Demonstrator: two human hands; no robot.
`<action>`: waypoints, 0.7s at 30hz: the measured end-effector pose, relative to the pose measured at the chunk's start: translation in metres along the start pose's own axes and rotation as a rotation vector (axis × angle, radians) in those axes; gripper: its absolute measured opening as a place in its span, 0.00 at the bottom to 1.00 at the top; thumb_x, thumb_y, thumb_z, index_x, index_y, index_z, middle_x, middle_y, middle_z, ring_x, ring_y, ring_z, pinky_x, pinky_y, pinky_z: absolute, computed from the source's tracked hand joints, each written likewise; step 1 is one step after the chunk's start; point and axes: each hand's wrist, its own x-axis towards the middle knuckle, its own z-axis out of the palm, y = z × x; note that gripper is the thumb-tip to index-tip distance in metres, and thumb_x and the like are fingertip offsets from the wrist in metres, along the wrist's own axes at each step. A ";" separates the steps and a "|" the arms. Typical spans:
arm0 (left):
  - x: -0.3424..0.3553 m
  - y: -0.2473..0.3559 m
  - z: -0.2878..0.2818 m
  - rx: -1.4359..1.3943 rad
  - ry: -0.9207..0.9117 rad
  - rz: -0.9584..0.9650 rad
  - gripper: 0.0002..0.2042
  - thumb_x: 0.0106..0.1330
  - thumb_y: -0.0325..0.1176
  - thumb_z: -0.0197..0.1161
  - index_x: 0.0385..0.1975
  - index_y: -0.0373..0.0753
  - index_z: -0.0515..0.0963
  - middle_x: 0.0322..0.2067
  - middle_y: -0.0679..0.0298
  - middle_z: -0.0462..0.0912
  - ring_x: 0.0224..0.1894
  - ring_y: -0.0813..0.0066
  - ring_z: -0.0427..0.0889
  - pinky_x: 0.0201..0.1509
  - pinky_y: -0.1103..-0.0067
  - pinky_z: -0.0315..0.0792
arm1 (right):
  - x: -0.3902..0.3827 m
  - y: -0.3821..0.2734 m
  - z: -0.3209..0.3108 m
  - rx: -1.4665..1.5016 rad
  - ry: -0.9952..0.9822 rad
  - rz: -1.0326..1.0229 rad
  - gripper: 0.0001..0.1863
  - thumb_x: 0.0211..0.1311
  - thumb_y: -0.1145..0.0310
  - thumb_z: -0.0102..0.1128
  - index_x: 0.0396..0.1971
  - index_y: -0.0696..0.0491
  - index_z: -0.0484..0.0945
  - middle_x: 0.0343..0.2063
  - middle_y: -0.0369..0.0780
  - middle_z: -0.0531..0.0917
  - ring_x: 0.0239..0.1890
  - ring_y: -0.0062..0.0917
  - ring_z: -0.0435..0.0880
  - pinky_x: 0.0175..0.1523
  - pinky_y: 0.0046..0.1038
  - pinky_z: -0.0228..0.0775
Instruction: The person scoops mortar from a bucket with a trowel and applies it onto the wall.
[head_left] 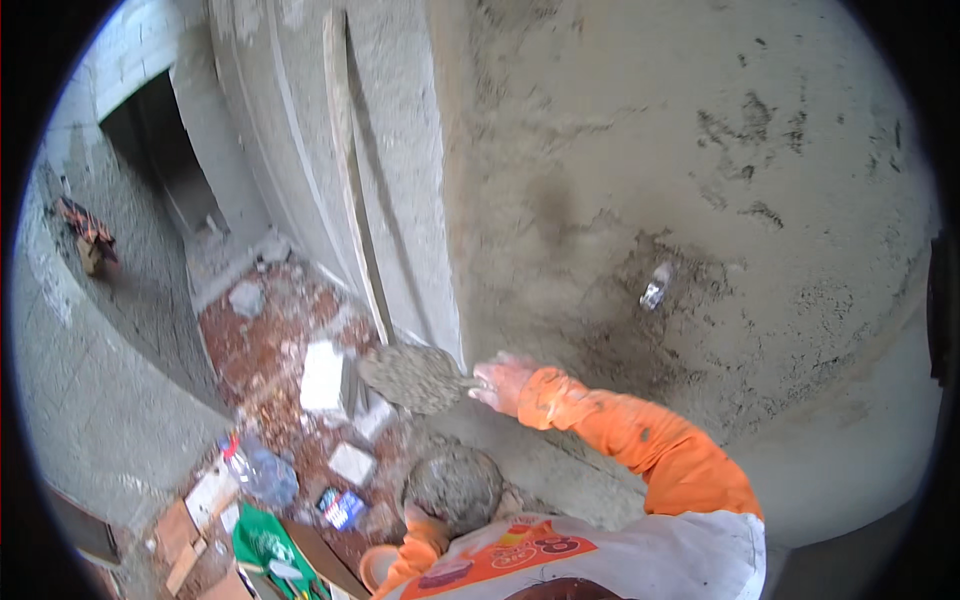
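Note:
My right hand [502, 382] is closed round the handle of a trowel, held out in front of the wall. Wet grey mortar [412, 378] covers the trowel's blade, which points left. Lower down, my left hand [426, 526] is against the near left side of a rounded mass of mortar [453, 486]. Its fingers are mostly hidden, and whatever holds that mortar cannot be made out. Behind my right hand rises the plastered wall [560, 200], with rough dark patches. A small shiny object [656, 286] sticks out of one damp patch.
A long wooden batten [352, 180] leans at the wall corner. White blocks [324, 378] and rubble lie on the reddish ground [290, 320]. A clear plastic bottle [265, 475], a blue packet [343, 510] and a green bag [268, 545] are at lower left. A dark doorway [160, 140] opens beyond.

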 end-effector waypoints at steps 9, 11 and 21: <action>-0.050 0.065 0.051 -0.360 0.065 -0.330 0.14 0.55 0.44 0.43 0.11 0.48 0.57 0.08 0.71 0.53 0.11 0.74 0.52 0.17 0.76 0.52 | 0.077 -0.044 -0.283 0.622 -0.391 -0.593 0.19 0.49 0.54 0.60 0.28 0.57 0.75 0.20 0.38 0.77 0.22 0.23 0.76 0.28 0.23 0.69; -0.052 0.074 0.067 -0.381 0.082 -0.309 0.14 0.56 0.44 0.44 0.11 0.48 0.58 0.08 0.72 0.54 0.10 0.74 0.53 0.16 0.76 0.52 | 0.095 -0.010 -0.313 0.586 -0.338 -0.446 0.18 0.52 0.58 0.58 0.34 0.59 0.74 0.27 0.42 0.78 0.25 0.24 0.77 0.31 0.23 0.72; -0.035 0.067 0.038 -0.366 0.118 -0.286 0.10 0.57 0.43 0.45 0.19 0.47 0.65 0.14 0.71 0.63 0.14 0.73 0.62 0.20 0.77 0.61 | 0.007 0.081 -0.176 0.965 1.041 0.144 0.05 0.56 0.72 0.45 0.21 0.54 0.67 0.11 0.38 0.71 0.11 0.22 0.69 0.16 0.22 0.63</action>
